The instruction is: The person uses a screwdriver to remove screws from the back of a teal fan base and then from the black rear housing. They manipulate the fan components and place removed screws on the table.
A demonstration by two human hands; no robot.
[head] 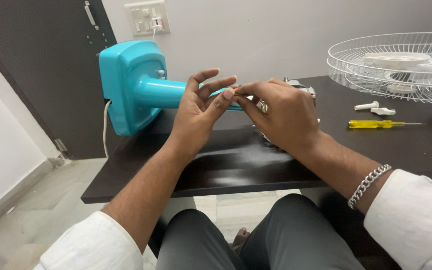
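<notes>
— Both hands meeting mid-table: left hand (199, 112) half open, fingertips steadying the turquoise fan stand (138, 87); right hand (281, 112) pinched shut on a small metal part (261, 105), half hidden.
— Best kept low, braced on the dark table (236, 165), turning slowly.
— Labels?
— None readable; only a white switch plate (147, 18) far left on the wall.

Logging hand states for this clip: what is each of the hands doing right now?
Left hand: fingers spread, fingertips touching something small, not identifiable.
Right hand: closed, pinching a small metallic part beside the turquoise plastic fan stand.
</notes>
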